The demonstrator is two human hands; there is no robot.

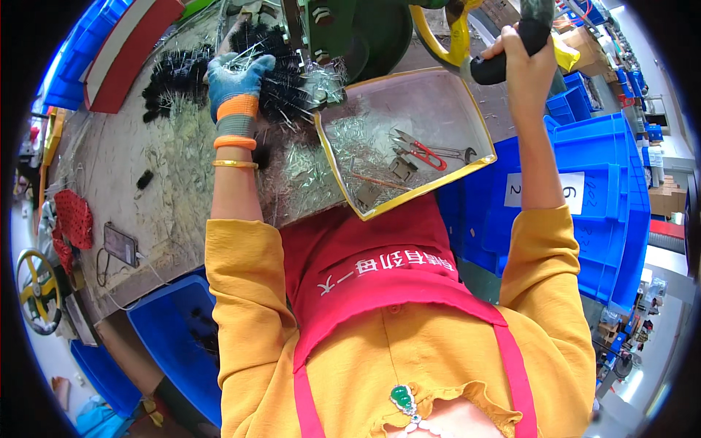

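My left hand point(238, 82) wears a blue, grey and orange knit glove. Its fingers are curled around thin silver wire pieces point(246, 58), at the edge of a heap of black bristle brushes point(281, 77) with wire stems. How many pieces it holds is hidden. Bare, my right hand point(527, 69) is wrapped round a black handle point(488, 70) joined to the yellow wheel point(456, 44) of a green press point(321, 33). Silver offcuts point(321, 82) cluster at the press's base, to the right of my left hand.
A yellow-edged tray point(478, 109) holds red-handled snips point(423, 154), a wrench point(469, 155) and wire scraps. Blue bins point(606, 212) stand at right, another blue bin point(157, 321) below the table's left edge. A phone point(120, 244) with a cable lies on the worktable point(175, 197).
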